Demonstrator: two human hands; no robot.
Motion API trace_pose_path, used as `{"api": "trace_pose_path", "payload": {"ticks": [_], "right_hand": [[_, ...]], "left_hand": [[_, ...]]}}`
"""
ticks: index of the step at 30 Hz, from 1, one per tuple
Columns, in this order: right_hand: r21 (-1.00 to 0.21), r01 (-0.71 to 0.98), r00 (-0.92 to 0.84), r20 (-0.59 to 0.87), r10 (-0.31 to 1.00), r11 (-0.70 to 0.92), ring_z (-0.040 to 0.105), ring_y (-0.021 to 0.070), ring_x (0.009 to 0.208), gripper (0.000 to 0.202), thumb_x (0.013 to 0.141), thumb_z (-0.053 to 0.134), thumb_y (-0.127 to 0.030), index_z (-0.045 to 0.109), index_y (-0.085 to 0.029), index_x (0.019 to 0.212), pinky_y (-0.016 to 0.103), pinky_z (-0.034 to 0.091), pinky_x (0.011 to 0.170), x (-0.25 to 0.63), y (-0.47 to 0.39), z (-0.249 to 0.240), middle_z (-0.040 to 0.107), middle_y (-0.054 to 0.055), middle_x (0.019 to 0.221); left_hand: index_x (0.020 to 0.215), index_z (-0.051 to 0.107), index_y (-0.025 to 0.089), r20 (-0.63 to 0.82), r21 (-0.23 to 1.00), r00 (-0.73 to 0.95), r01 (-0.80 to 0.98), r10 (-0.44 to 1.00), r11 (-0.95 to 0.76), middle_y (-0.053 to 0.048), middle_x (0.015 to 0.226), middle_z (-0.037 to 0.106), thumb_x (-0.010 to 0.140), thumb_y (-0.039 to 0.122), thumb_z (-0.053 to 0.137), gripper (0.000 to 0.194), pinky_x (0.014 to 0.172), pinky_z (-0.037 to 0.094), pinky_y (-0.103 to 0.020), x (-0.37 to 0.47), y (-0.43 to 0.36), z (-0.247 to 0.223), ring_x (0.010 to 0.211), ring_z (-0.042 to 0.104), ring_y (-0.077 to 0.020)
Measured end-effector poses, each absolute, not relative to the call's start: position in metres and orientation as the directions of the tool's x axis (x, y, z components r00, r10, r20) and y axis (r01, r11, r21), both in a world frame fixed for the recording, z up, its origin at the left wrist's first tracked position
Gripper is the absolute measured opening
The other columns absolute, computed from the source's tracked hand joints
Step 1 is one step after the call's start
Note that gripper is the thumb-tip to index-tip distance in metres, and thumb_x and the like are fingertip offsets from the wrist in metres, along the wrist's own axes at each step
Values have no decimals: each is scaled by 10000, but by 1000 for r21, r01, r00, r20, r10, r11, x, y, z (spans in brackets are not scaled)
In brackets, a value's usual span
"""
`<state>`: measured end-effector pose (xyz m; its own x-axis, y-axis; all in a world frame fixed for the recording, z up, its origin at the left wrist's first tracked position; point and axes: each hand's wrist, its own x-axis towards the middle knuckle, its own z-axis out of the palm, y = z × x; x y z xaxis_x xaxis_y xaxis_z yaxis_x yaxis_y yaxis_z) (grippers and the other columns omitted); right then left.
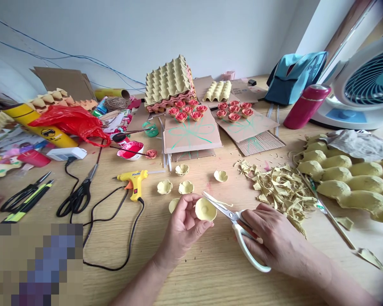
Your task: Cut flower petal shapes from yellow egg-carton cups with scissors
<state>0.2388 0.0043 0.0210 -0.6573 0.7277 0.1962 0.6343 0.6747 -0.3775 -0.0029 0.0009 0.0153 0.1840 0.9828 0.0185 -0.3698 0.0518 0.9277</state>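
Near the middle of the table, my left hand pinches a small yellow egg-carton cup, its hollow side facing me. My right hand has its fingers through the handles of white scissors. The scissor blades are at the cup's upper right edge, and a thin curled strip lies along them. Just beyond my left hand sit several yellow flower-shaped cups, with another one apart to the right. Part of one more cup shows behind my left fingers.
A yellow glue gun with its black cord lies left. Carton scraps and egg trays are at right. Red flowers stand on cardboard behind. Black scissors, a pink bottle and a fan are farther out.
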Motion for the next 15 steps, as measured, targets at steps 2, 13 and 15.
{"api": "trace_pose_path", "payload": {"ticks": [2, 13, 15], "right_hand": [[-372, 643, -655, 188, 732, 670, 454, 148, 582, 206, 1009, 478, -272, 407, -223, 822, 326, 316, 698, 239, 5, 20, 537, -40, 681], [-380, 672, -633, 152, 759, 636, 492, 169, 661, 154, 945, 562, -296, 481, -210, 847, 348, 313, 732, 236, 6, 31, 556, -11, 755], [-388, 659, -635, 170, 753, 644, 486, 166, 648, 170, 953, 555, -304, 467, -215, 838, 344, 315, 730, 237, 6, 30, 554, -15, 743]], "left_hand": [[1100, 599, 233, 26, 939, 191, -340, 981, 41, -10, 990, 577, 832, 254, 788, 329, 748, 591, -267, -3, 1, 13, 831, 581, -124], [1051, 611, 207, -11, 945, 292, -310, 956, 106, -50, 1021, 638, 799, 284, 815, 333, 780, 587, -299, -2, -2, 15, 927, 601, -176], [1051, 610, 207, -31, 937, 302, -322, 953, 132, -51, 1013, 636, 797, 294, 813, 337, 759, 604, -311, -3, -2, 16, 930, 605, -187]]}}
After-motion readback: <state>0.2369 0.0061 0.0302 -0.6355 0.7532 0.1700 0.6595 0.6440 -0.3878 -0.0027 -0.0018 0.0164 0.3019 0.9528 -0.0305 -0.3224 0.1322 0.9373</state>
